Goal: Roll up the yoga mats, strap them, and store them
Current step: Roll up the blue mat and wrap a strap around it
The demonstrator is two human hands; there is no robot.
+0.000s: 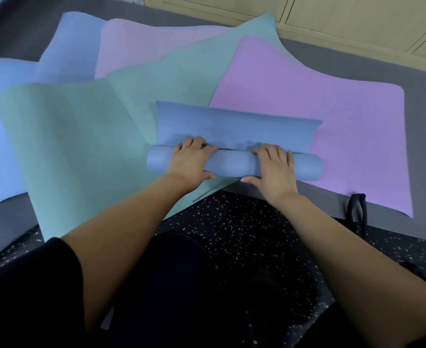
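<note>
In the near middle of the floor, a partly rolled blue mat (234, 165) lies crosswise in front of the kneeling person, its roll thick and its last unrolled stretch lying flat on the far side. The left hand (191, 160) grips the roll left of its middle, fingers curled over the top into the seam where roll meets flat sheet, thumb on the near side. The right hand (275, 169) holds the roll right of its middle in the same way, fingers bent over the top and thumb stretched out along the near edge.

The roll rests across a purple mat (345, 136) on the right and a teal mat (71, 151) on the left. Further teal, pale purple and blue mats overlap in a fan toward the far side. A black strap (356, 209) lies at the near edge of the purple mat, well right of the right hand. Dark speckled floor (232, 219) shows near the person's knees, and pale wooden cabinet doors (357, 18) stand at the far right.
</note>
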